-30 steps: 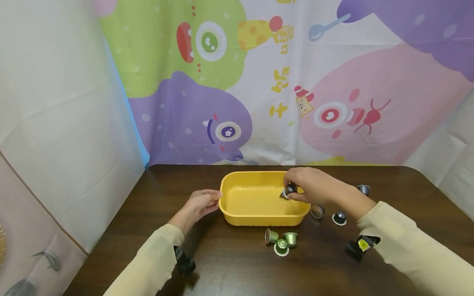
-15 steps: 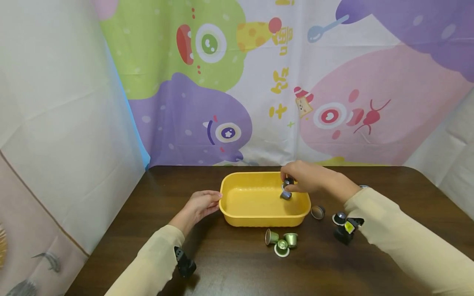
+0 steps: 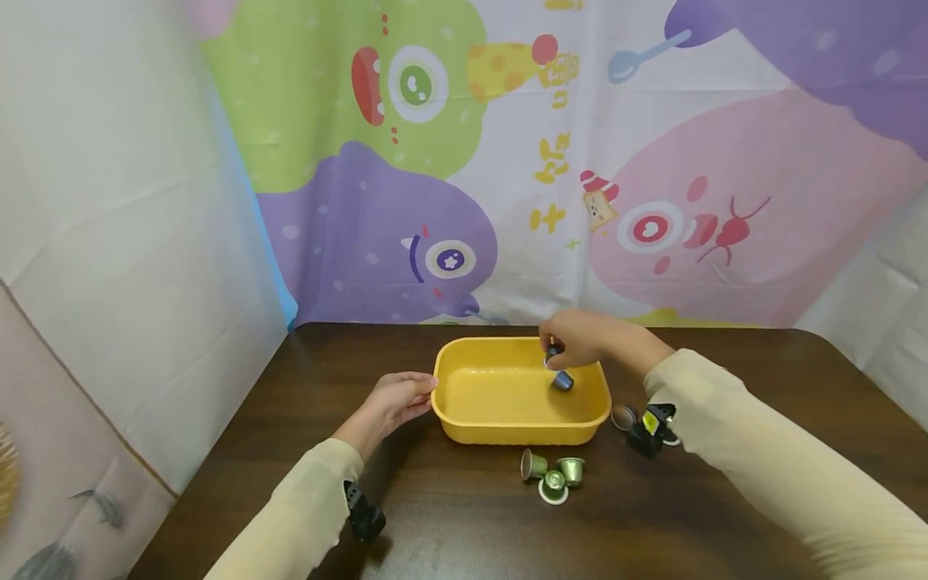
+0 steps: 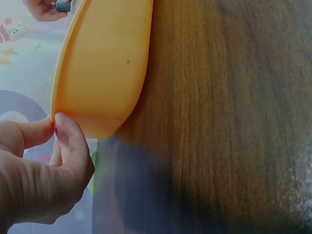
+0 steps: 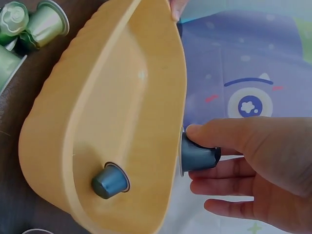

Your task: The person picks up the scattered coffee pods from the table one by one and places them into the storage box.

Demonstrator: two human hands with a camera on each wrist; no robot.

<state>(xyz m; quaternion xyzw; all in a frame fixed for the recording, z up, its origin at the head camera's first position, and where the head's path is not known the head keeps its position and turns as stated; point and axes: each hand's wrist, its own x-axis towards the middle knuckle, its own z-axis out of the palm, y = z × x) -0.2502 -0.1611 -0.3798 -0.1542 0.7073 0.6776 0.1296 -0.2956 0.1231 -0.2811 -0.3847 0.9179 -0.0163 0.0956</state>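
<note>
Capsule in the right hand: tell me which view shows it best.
The right wrist view: the capsule appears large, side-on, in the right hand. The head view shows it small, partly covered by that hand; the left wrist view catches only part, near the top edge.

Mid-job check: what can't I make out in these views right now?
Head view: a white-rimmed capsule, mostly hidden behind the right black wrist camera.
Left wrist view: the right hand and its held capsule, partly cut off by the top edge.
Right wrist view: the left hand, mostly cut off by the top edge.
</note>
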